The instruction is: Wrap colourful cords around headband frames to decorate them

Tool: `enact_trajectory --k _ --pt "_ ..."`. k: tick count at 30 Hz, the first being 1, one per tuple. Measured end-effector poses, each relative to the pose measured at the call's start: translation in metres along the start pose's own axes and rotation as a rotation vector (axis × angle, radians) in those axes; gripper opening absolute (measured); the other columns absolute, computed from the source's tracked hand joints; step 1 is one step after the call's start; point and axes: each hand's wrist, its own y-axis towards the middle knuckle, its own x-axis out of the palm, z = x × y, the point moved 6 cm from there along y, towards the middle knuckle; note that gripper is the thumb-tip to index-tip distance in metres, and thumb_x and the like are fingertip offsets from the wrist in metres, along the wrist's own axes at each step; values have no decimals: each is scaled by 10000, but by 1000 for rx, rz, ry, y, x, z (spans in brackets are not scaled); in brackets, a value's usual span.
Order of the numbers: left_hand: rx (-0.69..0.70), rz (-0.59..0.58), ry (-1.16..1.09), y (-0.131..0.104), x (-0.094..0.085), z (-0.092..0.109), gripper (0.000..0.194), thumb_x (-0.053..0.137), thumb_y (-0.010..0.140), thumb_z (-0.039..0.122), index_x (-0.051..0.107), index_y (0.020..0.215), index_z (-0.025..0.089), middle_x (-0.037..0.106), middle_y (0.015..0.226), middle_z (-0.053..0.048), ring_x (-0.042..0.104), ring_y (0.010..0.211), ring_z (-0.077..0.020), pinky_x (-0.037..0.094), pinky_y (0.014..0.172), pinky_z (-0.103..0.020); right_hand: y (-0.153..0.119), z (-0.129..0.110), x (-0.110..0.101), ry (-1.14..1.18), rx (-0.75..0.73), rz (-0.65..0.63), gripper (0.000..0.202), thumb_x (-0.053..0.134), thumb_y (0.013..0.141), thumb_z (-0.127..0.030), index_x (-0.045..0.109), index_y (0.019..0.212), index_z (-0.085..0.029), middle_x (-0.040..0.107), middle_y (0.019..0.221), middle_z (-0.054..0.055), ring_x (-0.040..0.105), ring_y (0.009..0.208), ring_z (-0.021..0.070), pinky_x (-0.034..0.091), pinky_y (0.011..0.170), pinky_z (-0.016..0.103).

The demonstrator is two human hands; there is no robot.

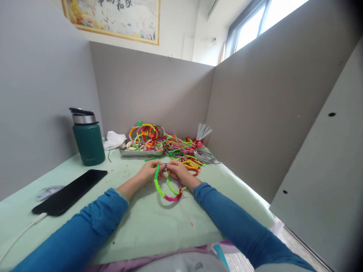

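Note:
A ring of fuzzy craft wire, green on its left side and pink to red at the bottom, hangs between my hands above the green tabletop. My left hand is closed on the upper left end of this ring. Close beside it, my right hand has its fingers pinched together near a small dark blue piece between the fingertips; what exactly it grips is too small to make out. A thinner yellow-green strand and a purple part show below my right hand.
Behind my hands, a metal tray holds colourful rings and scraps. Right of it lie a pile of fuzzy wires and a grey wire coil. A green bottle and a black phone are at left. Grey partitions surround the table.

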Motion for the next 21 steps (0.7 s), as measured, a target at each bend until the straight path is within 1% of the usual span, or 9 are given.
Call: enact_trajectory --k 3,6,11,17,21 --pt "20 65 35 3 -4 -1 407 685 573 499 587 697 124 621 537 -39 590 514 -151 463 539 -263 0 0 2 25 -17 -47 220 608 686 -343 469 686 -172 499 542 -56 319 353 32 191 344 178" --pt "43 109 90 7 -8 -3 367 687 573 464 584 674 126 611 509 -33 580 494 -153 456 521 -261 -1 0 4 28 -16 -62 256 619 685 -374 469 702 -167 523 581 -46 331 365 28 199 349 174" --pt "154 169 338 8 -13 0 259 627 642 403 614 661 145 615 510 -19 600 529 -162 423 502 -226 -2 -2 4 28 -14 -64 272 622 687 -389 467 720 -168 525 579 -51 337 368 26 204 357 175" --pt "260 195 583 2 -12 10 241 577 687 377 652 649 151 634 534 -15 588 538 -137 395 509 -195 -3 -2 4 21 -34 -65 266 611 706 -391 471 730 -166 523 582 -51 350 380 29 216 359 173" --pt "248 170 626 2 -10 11 276 565 692 395 667 663 140 637 541 -13 579 540 -129 395 516 -189 -2 -3 5 17 -42 -65 271 598 723 -405 470 724 -167 518 575 -54 344 375 30 211 351 176"
